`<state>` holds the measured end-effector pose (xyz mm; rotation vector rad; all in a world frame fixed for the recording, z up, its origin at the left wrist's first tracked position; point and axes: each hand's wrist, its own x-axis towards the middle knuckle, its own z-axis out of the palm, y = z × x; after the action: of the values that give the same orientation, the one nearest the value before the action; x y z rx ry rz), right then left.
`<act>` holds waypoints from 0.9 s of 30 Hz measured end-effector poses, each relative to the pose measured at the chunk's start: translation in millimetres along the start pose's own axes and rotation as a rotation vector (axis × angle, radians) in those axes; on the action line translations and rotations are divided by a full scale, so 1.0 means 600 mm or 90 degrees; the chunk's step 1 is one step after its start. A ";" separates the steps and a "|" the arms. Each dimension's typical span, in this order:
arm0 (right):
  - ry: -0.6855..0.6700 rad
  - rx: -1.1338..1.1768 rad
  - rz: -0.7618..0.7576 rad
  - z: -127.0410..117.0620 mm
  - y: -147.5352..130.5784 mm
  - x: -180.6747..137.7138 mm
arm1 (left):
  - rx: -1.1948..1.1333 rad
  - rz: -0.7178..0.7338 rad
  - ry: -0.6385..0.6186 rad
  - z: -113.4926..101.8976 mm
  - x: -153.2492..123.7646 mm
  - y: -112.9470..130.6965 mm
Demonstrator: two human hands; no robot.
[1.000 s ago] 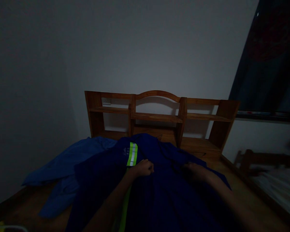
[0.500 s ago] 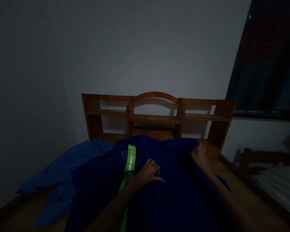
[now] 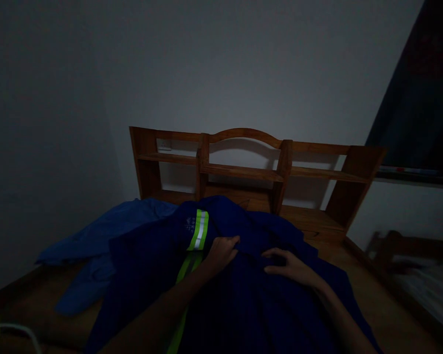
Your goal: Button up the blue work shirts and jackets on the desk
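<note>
A dark blue work jacket point(image 3: 243, 300) with a lime and silver reflective stripe point(image 3: 199, 230) lies spread out in front of me. Small pale lettering shows beside the stripe. My left hand point(image 3: 223, 253) is closed at the middle of the jacket, fingertips pinching its cloth. To its right, my right hand point(image 3: 290, 267) hovers at or just over the fabric, thumb and fingers apart and nothing between them. Whether it touches the cloth is hard to tell in the dim light. A lighter blue garment point(image 3: 114, 226) lies partly beneath the jacket on the left.
Behind the jacket stands a wooden headboard with shelves point(image 3: 243, 172) against a pale wall point(image 3: 225, 64). A dark window point(image 3: 424, 113) is at upper right, above another wooden bed frame point(image 3: 402, 250). A white cable point(image 3: 18, 326) curves at lower left.
My right hand has let go of the jacket's right edge and moved left and down toward the middle. That edge now lies flatter. My left hand's fingers have closed on the cloth.
</note>
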<state>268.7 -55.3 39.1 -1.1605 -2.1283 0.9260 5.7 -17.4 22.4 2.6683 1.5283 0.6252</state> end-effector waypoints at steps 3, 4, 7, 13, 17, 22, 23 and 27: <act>0.013 -0.021 -0.009 -0.002 0.005 0.001 | 0.013 0.018 0.020 0.003 0.001 0.008; 0.029 -0.037 -0.017 0.000 0.009 0.003 | 0.014 0.043 0.042 0.002 0.001 0.012; 0.059 -0.068 -0.040 0.005 0.020 0.010 | 0.028 0.159 0.092 -0.008 -0.001 0.031; 0.044 -0.036 -0.055 0.009 0.023 0.011 | 0.040 0.345 0.059 -0.009 -0.010 0.076; 0.029 0.016 -0.026 0.015 0.018 0.010 | 0.010 0.334 0.051 0.002 -0.013 0.078; -0.002 0.055 0.022 0.016 0.014 0.011 | -0.072 0.311 0.022 0.003 -0.015 0.069; -0.001 0.060 0.026 0.016 0.014 0.011 | -0.083 0.307 0.020 0.003 -0.015 0.069; 0.002 0.076 0.027 0.015 0.013 0.011 | -0.117 0.275 0.023 0.006 -0.016 0.069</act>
<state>263.0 -49.5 28.0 -1.1501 -2.0231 1.0541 37.1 -46.6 23.8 2.8626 0.8437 0.7826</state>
